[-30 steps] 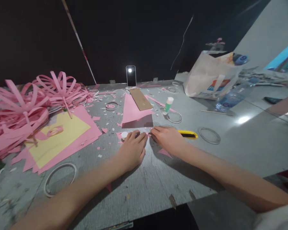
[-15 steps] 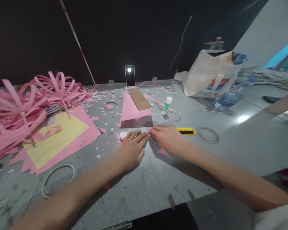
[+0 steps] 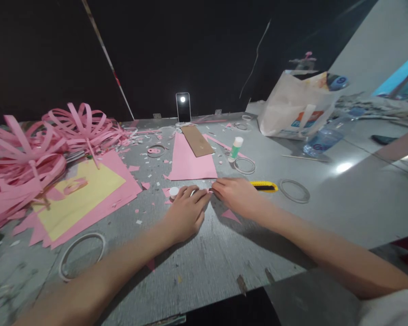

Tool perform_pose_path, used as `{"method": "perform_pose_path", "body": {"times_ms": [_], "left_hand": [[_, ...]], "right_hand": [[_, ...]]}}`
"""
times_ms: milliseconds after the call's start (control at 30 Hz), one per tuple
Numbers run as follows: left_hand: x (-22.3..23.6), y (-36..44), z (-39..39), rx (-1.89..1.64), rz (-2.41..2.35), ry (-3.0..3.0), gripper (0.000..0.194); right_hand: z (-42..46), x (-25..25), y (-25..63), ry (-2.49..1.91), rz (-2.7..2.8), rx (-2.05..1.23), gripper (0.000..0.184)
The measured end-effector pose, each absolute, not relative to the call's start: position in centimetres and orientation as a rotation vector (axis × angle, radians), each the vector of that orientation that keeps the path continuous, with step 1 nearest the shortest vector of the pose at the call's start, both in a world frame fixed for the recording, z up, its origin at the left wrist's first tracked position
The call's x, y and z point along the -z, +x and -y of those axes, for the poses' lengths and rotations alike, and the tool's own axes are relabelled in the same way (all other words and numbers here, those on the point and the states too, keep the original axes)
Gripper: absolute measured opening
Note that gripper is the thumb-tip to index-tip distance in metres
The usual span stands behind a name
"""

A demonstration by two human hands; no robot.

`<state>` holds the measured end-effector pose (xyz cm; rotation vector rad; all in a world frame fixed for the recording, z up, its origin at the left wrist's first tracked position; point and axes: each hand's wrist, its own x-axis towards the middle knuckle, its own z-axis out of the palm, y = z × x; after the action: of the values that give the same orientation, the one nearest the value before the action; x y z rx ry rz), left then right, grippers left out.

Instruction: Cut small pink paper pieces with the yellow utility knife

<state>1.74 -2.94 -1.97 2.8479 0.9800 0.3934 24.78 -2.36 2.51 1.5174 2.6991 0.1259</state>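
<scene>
My left hand (image 3: 184,213) rests palm down on the grey tabletop, its bent fingers pointing towards my right hand. Fingers curled together, my right hand (image 3: 236,195) almost meets it, fingertip to fingertip. A tiny dark and pink bit shows where they meet, too small to name. From behind my right hand sticks out a yellow utility knife (image 3: 264,186); whether the hand touches it is hidden. A small white cap (image 3: 173,193) is beside my left fingers. Just beyond both hands lies pink paper (image 3: 192,168) with a brown cardboard strip (image 3: 197,142) on it.
A glue stick (image 3: 236,148) stands near a tape roll (image 3: 244,165); another ring (image 3: 294,190) lies right. Pink paper loops (image 3: 85,124) and yellow paper (image 3: 91,192) fill the left. Behind are a lit phone (image 3: 183,108), a bag (image 3: 292,106) and a bottle (image 3: 328,138).
The near edge of the pink paper, raised before with a shadow under it, now lies lower, close to the table. Both hands stay nearly in place.
</scene>
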Motion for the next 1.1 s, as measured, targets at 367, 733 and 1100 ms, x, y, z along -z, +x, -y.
{"method": "perform_pose_path", "body": {"times_ms": [367, 733, 1100], "left_hand": [[2.4, 1.8, 3.0, -0.451, -0.990, 2.805, 0.050], [2.1, 1.7, 2.9, -0.456, -0.923, 2.850, 0.051], [1.7, 1.8, 3.1, -0.436, -0.978, 2.801, 0.051]], "right_hand": [[2.5, -2.3, 24.8, 1.531, -2.686, -0.156, 0.014], [2.8, -2.9, 24.6, 1.549, -2.631, -0.114, 0.016], [2.9, -3.1, 24.4, 1.554, -2.612, -0.120, 0.015]]}}
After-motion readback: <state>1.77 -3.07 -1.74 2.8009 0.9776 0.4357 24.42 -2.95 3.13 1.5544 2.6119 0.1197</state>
